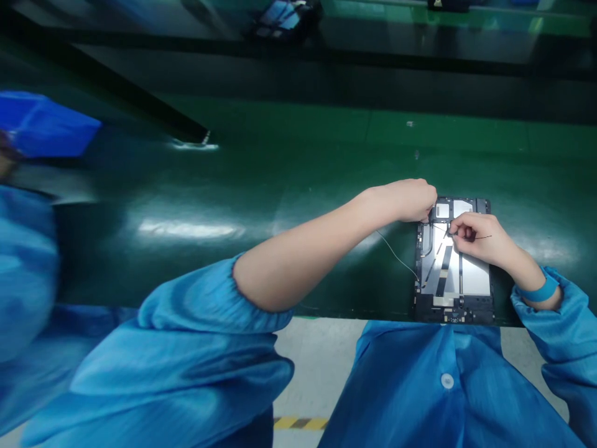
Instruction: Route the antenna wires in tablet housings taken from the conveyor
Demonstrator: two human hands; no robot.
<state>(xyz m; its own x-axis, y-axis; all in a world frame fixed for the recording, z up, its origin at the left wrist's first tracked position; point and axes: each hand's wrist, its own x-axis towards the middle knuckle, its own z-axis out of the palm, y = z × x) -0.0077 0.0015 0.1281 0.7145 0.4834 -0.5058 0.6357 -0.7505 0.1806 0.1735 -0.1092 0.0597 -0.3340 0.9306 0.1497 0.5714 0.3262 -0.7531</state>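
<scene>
An opened tablet (476, 274) lies on the green bench at its near edge, its silver inside and dark flat cables exposed. My left hand (416, 199) is closed at the tablet's upper left corner; its fingertips are mostly hidden, and I cannot make out what they hold. Over the upper middle of the tablet, my right hand (480, 236) pinches a thin dark wire (485, 237), whose end sticks out to the right past the fingers. A fine pale wire (396, 256) curves from beneath my left wrist to the tablet's left side.
Green bench top (280, 180) stretches left and behind the tablet. A dark slanted bar (140, 93) comes down to it at the left. A co-worker's blue sleeve (23, 267) and a blue object (46, 124) are blurred at far left. A blurred device (284, 18) lies farther back.
</scene>
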